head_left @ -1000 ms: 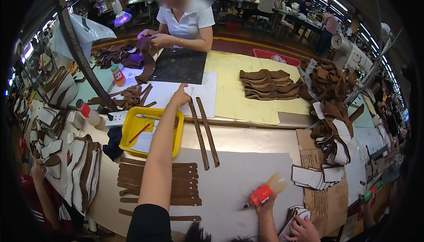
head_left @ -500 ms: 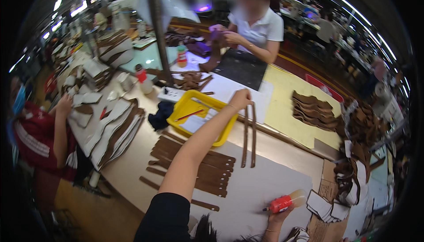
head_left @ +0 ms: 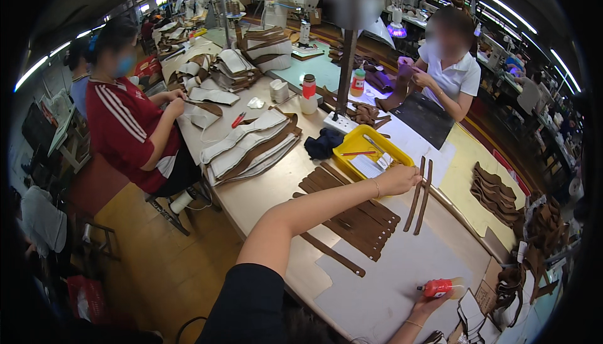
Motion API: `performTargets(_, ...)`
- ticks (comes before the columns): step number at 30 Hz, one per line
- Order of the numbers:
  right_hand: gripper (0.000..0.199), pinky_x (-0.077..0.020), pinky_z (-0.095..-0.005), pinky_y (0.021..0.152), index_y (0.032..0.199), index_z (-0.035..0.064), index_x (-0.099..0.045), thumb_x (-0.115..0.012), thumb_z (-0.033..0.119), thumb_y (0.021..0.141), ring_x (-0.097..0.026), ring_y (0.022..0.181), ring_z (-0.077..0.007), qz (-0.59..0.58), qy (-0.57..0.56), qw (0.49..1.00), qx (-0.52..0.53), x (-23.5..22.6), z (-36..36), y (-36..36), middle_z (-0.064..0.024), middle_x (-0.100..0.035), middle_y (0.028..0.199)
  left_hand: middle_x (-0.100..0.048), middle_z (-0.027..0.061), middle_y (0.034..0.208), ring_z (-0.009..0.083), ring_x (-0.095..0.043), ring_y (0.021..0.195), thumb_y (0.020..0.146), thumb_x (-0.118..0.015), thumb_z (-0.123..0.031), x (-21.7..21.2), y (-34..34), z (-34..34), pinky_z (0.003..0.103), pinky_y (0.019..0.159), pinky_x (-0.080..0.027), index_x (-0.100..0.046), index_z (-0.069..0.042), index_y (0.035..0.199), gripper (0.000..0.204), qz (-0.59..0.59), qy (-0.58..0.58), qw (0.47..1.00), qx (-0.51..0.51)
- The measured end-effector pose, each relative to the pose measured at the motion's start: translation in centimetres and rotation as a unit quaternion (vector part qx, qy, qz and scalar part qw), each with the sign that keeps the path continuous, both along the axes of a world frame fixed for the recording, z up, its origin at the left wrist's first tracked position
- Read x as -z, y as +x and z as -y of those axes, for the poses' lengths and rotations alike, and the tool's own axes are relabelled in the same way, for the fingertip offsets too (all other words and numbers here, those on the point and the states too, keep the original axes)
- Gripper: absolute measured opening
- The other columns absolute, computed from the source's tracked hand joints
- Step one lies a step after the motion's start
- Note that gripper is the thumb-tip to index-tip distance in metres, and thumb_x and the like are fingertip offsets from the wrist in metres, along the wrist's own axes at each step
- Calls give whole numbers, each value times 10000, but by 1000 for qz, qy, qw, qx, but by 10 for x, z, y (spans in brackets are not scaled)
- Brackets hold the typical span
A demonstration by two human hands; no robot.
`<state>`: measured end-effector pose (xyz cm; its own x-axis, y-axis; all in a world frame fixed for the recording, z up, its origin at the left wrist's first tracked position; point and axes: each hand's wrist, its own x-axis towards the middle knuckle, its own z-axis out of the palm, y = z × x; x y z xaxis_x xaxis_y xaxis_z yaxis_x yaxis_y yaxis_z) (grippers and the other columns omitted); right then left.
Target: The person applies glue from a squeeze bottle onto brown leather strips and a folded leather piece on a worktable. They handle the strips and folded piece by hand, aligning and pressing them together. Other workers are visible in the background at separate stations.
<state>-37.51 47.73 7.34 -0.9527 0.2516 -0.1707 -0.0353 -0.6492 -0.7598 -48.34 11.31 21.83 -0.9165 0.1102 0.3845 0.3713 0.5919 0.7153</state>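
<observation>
Bottle (head_left: pixel 438 288) is lying sideways, right hand (head_left: pixel 429 305) wrapping fingers round it, so over-squeezing is probably risking drips, while left hand (head_left: pixel 400 180) is touching strips (head_left: pixel 421 213) (can't tell if pinching) by the surface's (head_left: pixel 270 187) far edge.

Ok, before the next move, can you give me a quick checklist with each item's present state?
1. Bottle held in the right hand: ok.
2. Nozzle over a strip: not ok, it is over the grey sheet.
3. Two separate strips lying side by side: ok.
4. Left hand gripping one: cannot tell, fingertips overlap it.
5. Strip row apart from the bottle: ok.
</observation>
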Motion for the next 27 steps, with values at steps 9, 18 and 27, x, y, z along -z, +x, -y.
performTargets(9,629,-532,-312,695,1129,63,-506,-620,609,838,-594,774,-178,-5,12,1000,-17,-7,5,10,-64,-581,911,-596,191,658,361,-587,646,926,-552,-450,-14,47,-7,430,629,-457,-590,2,665,523,25,-66,997,33)
performTargets(18,630,-518,-319,641,1077,62,-526,-592,641,837,-588,738,-199,-2,9,999,35,-9,10,6,-73,-579,885,-554,169,537,345,-576,552,902,-501,-602,-19,65,-37,417,578,-468,-579,-16,534,696,56,-72,995,41)
performTargets(27,616,-528,-322,684,1065,57,-539,-594,629,842,-585,757,-194,-11,-10,1000,23,2,2,2,-70,-577,895,-591,94,635,241,-600,602,800,-734,-239,-13,66,-41,359,571,-475,-585,-31,763,258,60,22,993,100)
